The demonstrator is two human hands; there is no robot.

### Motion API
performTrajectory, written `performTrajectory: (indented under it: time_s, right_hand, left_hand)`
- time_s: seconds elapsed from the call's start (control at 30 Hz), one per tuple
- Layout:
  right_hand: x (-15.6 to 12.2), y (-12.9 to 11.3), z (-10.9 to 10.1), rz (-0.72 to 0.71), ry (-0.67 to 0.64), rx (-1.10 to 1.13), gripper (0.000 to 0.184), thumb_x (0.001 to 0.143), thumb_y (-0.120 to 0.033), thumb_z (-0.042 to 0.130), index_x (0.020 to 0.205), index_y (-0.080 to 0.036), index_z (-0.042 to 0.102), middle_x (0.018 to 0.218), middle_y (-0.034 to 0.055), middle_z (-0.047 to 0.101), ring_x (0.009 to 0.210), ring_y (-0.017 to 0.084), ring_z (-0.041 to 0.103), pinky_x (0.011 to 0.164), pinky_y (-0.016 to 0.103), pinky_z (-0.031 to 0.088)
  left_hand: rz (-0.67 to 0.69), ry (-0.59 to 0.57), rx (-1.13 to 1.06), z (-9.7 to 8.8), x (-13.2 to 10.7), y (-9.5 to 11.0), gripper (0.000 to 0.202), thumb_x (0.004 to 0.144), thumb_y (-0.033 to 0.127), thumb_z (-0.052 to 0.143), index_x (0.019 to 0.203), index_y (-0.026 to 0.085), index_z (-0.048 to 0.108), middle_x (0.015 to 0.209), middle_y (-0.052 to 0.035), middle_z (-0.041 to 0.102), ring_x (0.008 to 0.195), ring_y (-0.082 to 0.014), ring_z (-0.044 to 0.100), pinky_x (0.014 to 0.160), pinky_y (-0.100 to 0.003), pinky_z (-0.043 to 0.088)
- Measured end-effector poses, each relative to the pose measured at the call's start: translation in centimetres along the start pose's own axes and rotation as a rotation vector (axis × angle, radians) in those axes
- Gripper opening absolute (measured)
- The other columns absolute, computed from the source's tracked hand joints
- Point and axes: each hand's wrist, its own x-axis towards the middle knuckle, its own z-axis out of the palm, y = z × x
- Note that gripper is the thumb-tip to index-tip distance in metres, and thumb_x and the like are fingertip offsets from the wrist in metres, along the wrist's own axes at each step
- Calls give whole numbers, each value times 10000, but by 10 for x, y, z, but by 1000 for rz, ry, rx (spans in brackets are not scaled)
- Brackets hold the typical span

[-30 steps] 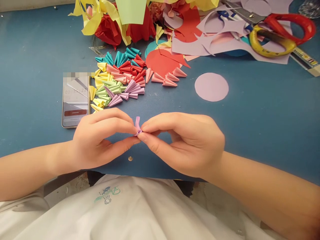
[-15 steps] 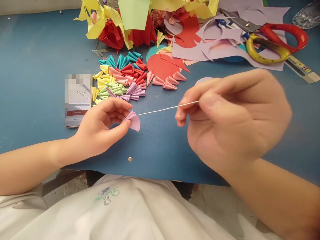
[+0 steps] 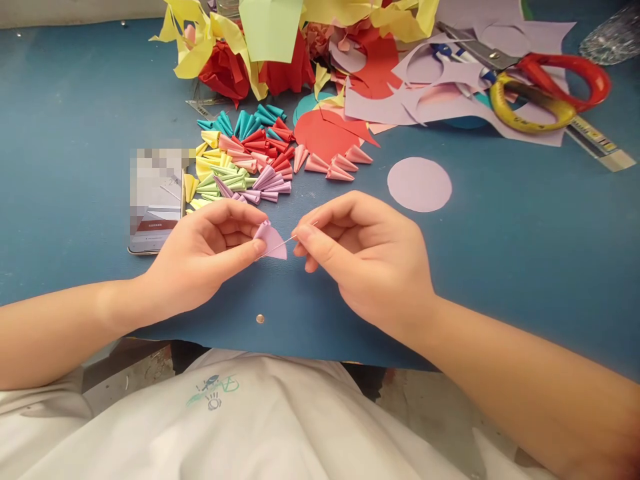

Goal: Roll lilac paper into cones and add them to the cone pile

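Note:
My left hand [image 3: 215, 243] pinches a lilac paper piece [image 3: 274, 245] between thumb and fingers. This piece has a rolled part at its top and a flat, fan-shaped part below. Close by on the right, my right hand [image 3: 357, 250] grips a thin, straight stick [image 3: 287, 240] between thumb and forefinger. The stick slants across the front of the lilac piece, and its lower end lies near my left thumb. Whether it is a needle or a fine wire I cannot make out. Beyond my hands lies a lilac paper circle [image 3: 420, 185], flat on the blue table [image 3: 320, 320].
Several small rolled paper cones [image 3: 245, 157] in mixed colours lie behind my left hand, beside a phone [image 3: 157, 203]. Scissors [image 3: 535, 83], a cutter knife [image 3: 603, 143] and lilac paper offcuts [image 3: 380, 103] are at the back right. Crumpled red paper [image 3: 223, 70] stands at the back.
My right hand has moved left and down, close to my left hand. The stick now crosses the lilac piece's flat part, and the lilac circle has come fully into sight.

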Motion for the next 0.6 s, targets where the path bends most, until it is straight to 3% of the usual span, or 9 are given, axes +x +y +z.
performTrajectory:
  time_s: [0.17, 0.37, 0.5, 0.6]
  right_hand:
    - [0, -7, 3, 123, -16, 102, 306, 864, -395, 941, 847, -238, 679, 796, -2, 796, 711, 168, 795, 595, 266, 688]
    - [2, -9, 2, 160, -50, 215, 239, 876, -254, 930, 821, -245, 698, 759, -9, 805, 724, 169, 820, 690, 281, 729]
    - [0, -8, 1, 92, -70, 197, 184, 909, -211, 890, 854, -245, 717, 829, -4, 821, 744, 154, 815, 734, 279, 729]
    - [-3, -6, 1, -43, -118, 142, 174, 886, -153, 886, 921, -243, 743, 926, 1, 826, 836, 155, 816, 798, 279, 729]
  left_hand:
    - [-37, -13, -96, 1, -2, -4, 331, 824, 114, 944, 1086, 202, 763, 953, -4, 764, 840, -114, 743, 717, -171, 633]
    - [-71, -18, -73, 1, -2, -4, 338, 827, 120, 938, 1099, 190, 750, 920, 0, 745, 825, -113, 733, 720, -174, 636]
    - [-50, -43, -15, 2, -2, -2, 277, 852, 146, 920, 1064, 182, 746, 847, 12, 735, 759, -107, 719, 688, -177, 623]
    - [44, -55, 37, 4, -4, -1, 204, 884, 131, 882, 1035, 186, 756, 867, 4, 743, 761, -106, 713, 693, -187, 623]
